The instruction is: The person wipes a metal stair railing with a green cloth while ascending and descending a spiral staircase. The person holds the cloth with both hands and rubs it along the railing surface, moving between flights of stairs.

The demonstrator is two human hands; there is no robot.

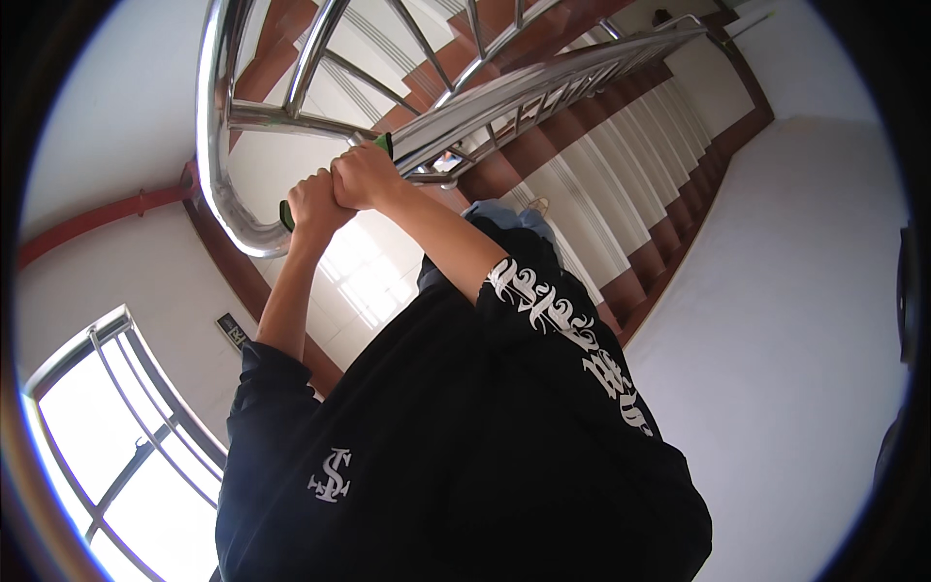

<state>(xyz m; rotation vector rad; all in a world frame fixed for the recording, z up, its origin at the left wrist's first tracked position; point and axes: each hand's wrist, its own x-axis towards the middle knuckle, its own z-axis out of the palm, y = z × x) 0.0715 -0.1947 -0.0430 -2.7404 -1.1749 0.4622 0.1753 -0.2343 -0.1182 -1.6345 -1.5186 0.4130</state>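
My left hand [318, 206] and my right hand [367, 177] are side by side on the shiny metal handrail [257, 238], near its curved end. Both are closed, fingers wrapped over a green cloth [385, 145] that lies on the rail. Only small bits of the cloth show, past the right hand's knuckles and at the outer side of the left hand. The hands touch each other and cover the rail beneath them.
White stairs [592, 213] with brown edging descend on the right beside a pale wall [776, 320]; another flight [359, 58] lies beyond the railing. A barred window [126, 427] stands lower left. A red pipe [107, 221] runs along the left wall. My shoe [539, 206] shows near the steps.
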